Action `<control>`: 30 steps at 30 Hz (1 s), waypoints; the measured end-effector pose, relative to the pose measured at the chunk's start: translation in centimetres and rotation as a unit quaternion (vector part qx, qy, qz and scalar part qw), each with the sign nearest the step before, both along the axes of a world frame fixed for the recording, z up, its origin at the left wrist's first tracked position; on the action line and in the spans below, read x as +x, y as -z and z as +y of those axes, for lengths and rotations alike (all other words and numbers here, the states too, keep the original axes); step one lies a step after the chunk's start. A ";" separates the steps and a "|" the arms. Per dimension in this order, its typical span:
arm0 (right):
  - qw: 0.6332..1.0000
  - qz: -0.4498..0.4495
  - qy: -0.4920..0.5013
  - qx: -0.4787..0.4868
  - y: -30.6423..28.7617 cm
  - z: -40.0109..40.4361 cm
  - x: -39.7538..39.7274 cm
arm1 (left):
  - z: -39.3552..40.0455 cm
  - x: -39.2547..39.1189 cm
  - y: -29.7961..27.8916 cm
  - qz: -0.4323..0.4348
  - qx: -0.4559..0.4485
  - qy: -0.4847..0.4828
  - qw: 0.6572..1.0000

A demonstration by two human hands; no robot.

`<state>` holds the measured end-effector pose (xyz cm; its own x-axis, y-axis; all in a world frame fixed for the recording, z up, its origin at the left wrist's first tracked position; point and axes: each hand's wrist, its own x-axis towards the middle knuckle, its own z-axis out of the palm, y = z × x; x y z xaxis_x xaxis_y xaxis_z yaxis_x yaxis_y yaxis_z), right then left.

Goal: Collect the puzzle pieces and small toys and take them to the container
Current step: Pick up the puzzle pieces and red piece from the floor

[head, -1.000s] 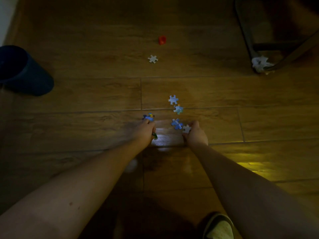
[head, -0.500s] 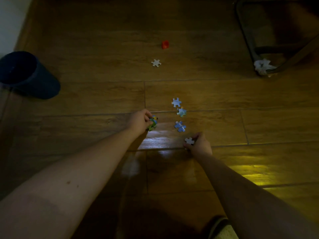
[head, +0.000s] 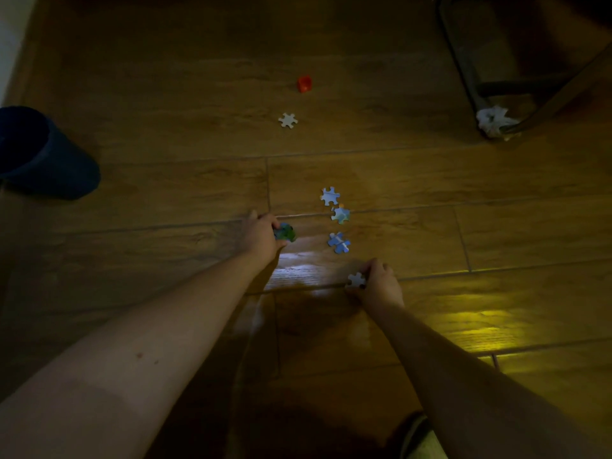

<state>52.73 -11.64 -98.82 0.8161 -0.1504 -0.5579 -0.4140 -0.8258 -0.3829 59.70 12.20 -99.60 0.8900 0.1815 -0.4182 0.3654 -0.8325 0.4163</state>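
On the dim wooden floor my left hand (head: 261, 235) is closed around a small bundle of green and blue puzzle pieces (head: 285, 232). To its right, my right hand (head: 379, 283) pinches a white puzzle piece (head: 356, 279) just above the boards. Three blue pieces lie between and beyond the hands: one (head: 338, 242) nearest, one (head: 340, 214) in the middle, one (head: 330, 195) farthest. Farther off lie a white piece (head: 288, 120) and a small red toy (head: 304, 84). The dark blue container (head: 46, 157) stands at the far left.
A metal chair frame (head: 463, 61) with a white rag (head: 493, 120) around its foot stands at the upper right. A pale wall edge (head: 10, 34) runs along the upper left. My shoe (head: 420, 438) shows at the bottom.
My right hand has lifted the white piece off the floor and drawn back toward me. My left hand has gathered the green and blue pieces into its grip and shifted slightly left.
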 end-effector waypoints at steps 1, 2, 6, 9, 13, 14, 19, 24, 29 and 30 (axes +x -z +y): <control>1.000 -0.005 0.002 0.003 0.0 0.1 0.0 | 0.0 0.1 -0.1 0.000 -0.003 0.001 1.000; 1.000 -0.012 0.004 0.009 0.0 0.2 0.0 | 0.0 0.1 -0.2 -0.001 -0.010 0.007 1.000; 0.999 -0.017 0.029 0.042 -0.4 0.6 0.4 | -0.1 -0.3 -0.4 0.001 -0.051 0.036 0.998; 0.996 0.001 0.056 0.072 -0.6 1.0 0.6 | -0.1 -0.8 -0.5 -0.002 -0.066 0.029 0.997; 0.988 -0.027 0.089 0.121 -0.9 1.9 0.9 | -1.1 -0.6 -1.5 0.077 -0.107 0.047 0.990; 0.985 -0.037 0.099 0.135 -1.1 2.1 1.2 | -1.4 -0.5 -1.7 0.106 -0.127 0.053 0.985; 0.948 -0.058 0.193 0.248 -2.2 3.5 2.5 | -3.6 -0.7 -2.0 0.236 -0.326 0.016 0.915; 0.933 -0.088 0.194 0.290 -3.1 4.1 2.8 | -4.1 -1.4 -2.6 0.279 -0.443 0.048 0.851; 0.948 -0.095 0.146 0.267 -3.2 4.4 2.8 | -4.4 -1.6 -2.8 0.300 -0.512 0.033 0.804; 0.950 -0.102 0.142 0.257 -3.3 4.5 2.9 | -4.5 -1.6 -3.1 0.296 -0.513 0.016 0.805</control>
<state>55.61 -7.12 -95.50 0.8819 -0.1310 -0.4528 -0.4670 -0.3730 -0.8017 58.06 7.69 -96.55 0.4761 -0.5500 -0.6862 0.7381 -0.1742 0.6518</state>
